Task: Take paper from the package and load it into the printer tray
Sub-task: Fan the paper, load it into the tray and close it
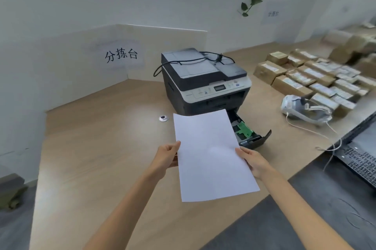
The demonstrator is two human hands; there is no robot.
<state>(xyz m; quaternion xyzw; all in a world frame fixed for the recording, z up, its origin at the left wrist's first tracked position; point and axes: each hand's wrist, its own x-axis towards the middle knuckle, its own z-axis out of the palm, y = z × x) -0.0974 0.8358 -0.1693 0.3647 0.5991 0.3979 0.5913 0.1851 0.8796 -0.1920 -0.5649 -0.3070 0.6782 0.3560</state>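
Observation:
A white paper stack is held flat above the wooden table, in front of the printer. My left hand grips its left edge and my right hand grips its right edge. The grey and black printer stands on the table with its paper tray pulled out toward me. Green guides show inside the tray. The far end of the paper covers most of the tray's left side. No paper package is in view.
A black cable lies across the printer's top. A small round metal disc lies left of the tray. A white headset with a cord and several brown parcels lie to the right. A dark device sits at the right edge.

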